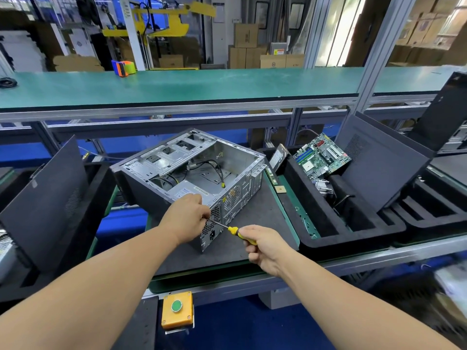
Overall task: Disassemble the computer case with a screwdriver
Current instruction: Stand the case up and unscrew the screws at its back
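An open grey computer case (pixel 177 162) lies on its side on a dark mat (pixel 255 223), its rear panel facing me and cables loose inside. My right hand (pixel 265 246) grips the yellow-and-black handle of a screwdriver (pixel 236 231). The metal shaft runs up and left to the rear panel beside the power supply grille. My left hand (pixel 187 215) rests on the near top corner of the case, fingers curled at the shaft's tip; whether they hold the tip or a screw is hidden.
A black foam tray (pixel 353 236) on the right holds a green motherboard (pixel 321 157), a drive and a dark side panel. Another dark panel (pixel 48 198) leans at the left. A yellow box with a green button (pixel 177 309) sits below the bench edge. A green shelf (pixel 202 84) runs behind.
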